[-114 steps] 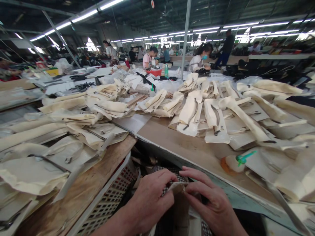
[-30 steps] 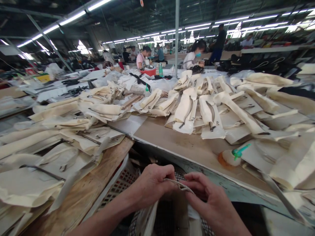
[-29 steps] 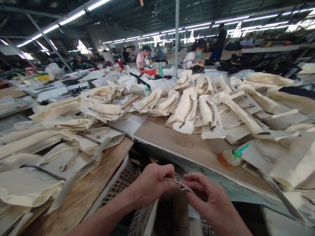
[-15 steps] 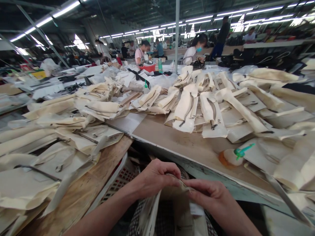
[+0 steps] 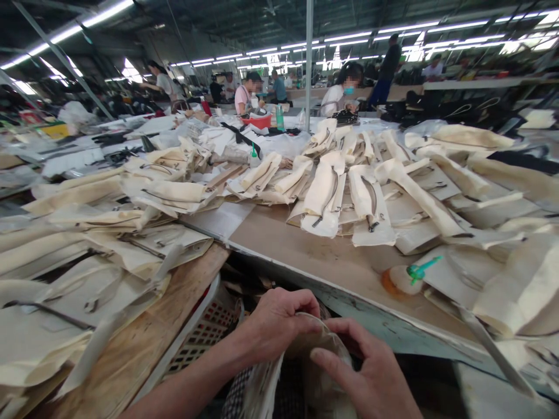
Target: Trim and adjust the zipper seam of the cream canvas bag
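One floppy cream cloth piece (image 5: pixel 325 390) is near centre, its rim pinched by the left hand (image 5: pixel 279 323); the right hand (image 5: pixel 367 369) is spread around it, so handling seems unfinished. Whether the cream cloth bundles with dark strips (image 5: pixel 322 195) beyond, on the brown tabletop (image 5: pixel 279 235), are done is unclear. Earlier the right thumb met the rim; now it stands away.

a brown-topped table (image 5: pixel 279 238) bears overlapping cream pieces (image 5: pixel 324 186) with dark zips, a pale sheet (image 5: pixel 236 217) at its left end, and a green-spouted bottle (image 5: pixel 402 279) near the front edge. more cream pieces (image 5: pixel 46 326) lie piled on the wooden table (image 5: pixel 192 272) at left.
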